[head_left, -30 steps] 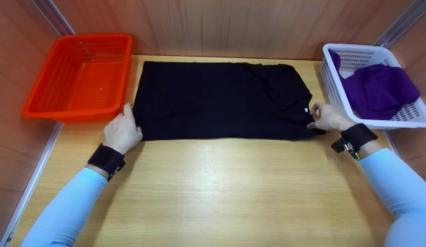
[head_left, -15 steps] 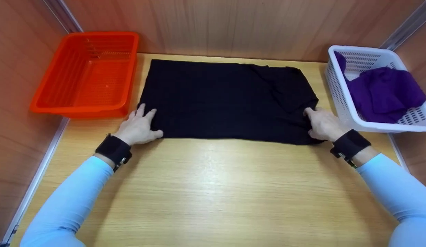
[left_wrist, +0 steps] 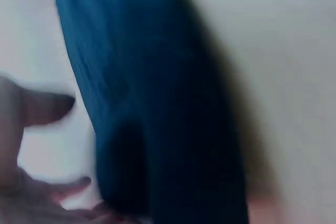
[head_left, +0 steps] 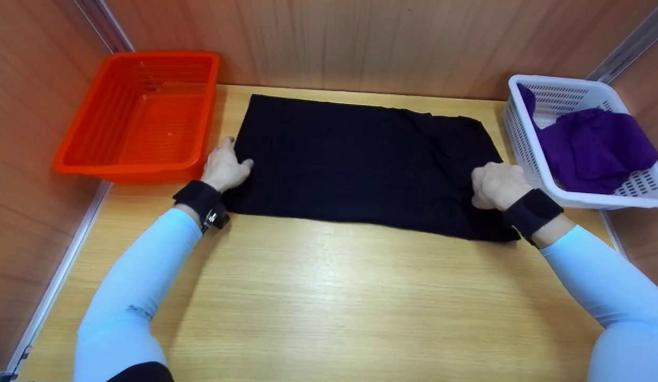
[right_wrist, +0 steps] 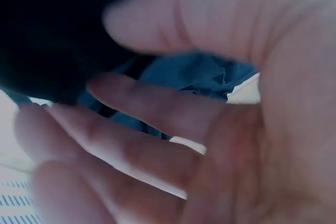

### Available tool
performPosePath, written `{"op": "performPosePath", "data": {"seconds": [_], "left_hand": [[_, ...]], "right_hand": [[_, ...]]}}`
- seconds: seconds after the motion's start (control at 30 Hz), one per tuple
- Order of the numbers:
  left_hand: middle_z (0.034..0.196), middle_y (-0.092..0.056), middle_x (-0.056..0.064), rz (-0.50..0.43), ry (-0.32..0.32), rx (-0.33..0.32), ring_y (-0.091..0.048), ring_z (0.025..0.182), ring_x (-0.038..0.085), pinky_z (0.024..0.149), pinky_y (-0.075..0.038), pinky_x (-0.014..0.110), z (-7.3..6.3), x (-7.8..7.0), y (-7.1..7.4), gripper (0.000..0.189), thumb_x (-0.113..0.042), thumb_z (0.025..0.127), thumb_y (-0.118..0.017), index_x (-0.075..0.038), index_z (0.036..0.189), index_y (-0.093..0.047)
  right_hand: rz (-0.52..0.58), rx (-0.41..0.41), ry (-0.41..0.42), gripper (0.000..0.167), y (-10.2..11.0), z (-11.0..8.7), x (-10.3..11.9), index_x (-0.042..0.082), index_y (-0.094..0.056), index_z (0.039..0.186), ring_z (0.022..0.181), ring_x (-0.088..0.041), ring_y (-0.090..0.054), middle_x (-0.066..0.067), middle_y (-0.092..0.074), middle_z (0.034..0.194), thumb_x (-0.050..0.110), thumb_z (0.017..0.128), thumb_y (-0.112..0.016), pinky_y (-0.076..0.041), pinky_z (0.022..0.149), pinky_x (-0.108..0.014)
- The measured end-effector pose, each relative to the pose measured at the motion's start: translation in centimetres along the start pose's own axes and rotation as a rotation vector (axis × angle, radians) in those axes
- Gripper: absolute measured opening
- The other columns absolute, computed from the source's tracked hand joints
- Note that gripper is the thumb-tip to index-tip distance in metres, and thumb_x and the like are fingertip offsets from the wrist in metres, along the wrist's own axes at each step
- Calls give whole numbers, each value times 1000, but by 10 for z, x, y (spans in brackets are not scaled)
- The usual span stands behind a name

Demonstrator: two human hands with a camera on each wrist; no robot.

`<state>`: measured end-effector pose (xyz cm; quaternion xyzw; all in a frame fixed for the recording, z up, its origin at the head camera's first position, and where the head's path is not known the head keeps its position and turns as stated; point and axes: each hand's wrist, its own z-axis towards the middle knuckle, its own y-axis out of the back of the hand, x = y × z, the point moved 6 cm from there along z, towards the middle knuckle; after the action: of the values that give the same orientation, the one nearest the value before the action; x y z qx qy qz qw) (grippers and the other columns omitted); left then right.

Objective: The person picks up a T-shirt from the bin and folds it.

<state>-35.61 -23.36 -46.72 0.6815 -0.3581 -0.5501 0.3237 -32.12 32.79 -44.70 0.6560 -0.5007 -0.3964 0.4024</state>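
Observation:
A black shirt (head_left: 350, 164), folded into a long rectangle, lies on the table with its right part wrinkled. At its left edge is my left hand (head_left: 226, 165), thumb spread over the cloth. The left wrist view shows that thumb (left_wrist: 47, 107) apart from the fabric, which looks blue there. My right hand (head_left: 497, 185) grips the shirt's right end, fingers curled and knuckles up. In the right wrist view the cloth (right_wrist: 47, 40) runs between the thumb and the fingertips.
An orange basket (head_left: 209, 122) stands at the back left, close to my left hand. At the back right is a white basket (head_left: 541, 175) holding purple cloth (head_left: 594, 148). Wood-patterned panels (head_left: 360, 48) enclose the table (head_left: 329, 297) at the back and sides.
The shirt has turned slightly, its right end coming nearer to me with my right hand. My left hand has loosened from the near left corner and slid farther up the left edge.

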Motion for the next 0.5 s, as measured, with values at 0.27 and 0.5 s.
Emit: {"op": "performPosePath", "data": {"seconds": [0.27,0.5], "left_hand": [[153,-67,30,3,56,-116,-62,142,52,122,-50,61,36,24,-9,65,-21,90,-64,0,151,-63],[142,-62,21,-237,94,-130,-57,133,39,114,-50,48,50,28,-13,46,-13,88,-69,-7,132,-56]], "right_hand": [[72,-359,55,45,14,24,11,3,-70,88,85,-52,-76,-30,-77,92,46,94,-80,-60,67,-69],[83,-398,87,41,5,52,13,2,-73,99,94,-54,-76,-28,-78,101,41,91,-81,-62,74,-72]]}}
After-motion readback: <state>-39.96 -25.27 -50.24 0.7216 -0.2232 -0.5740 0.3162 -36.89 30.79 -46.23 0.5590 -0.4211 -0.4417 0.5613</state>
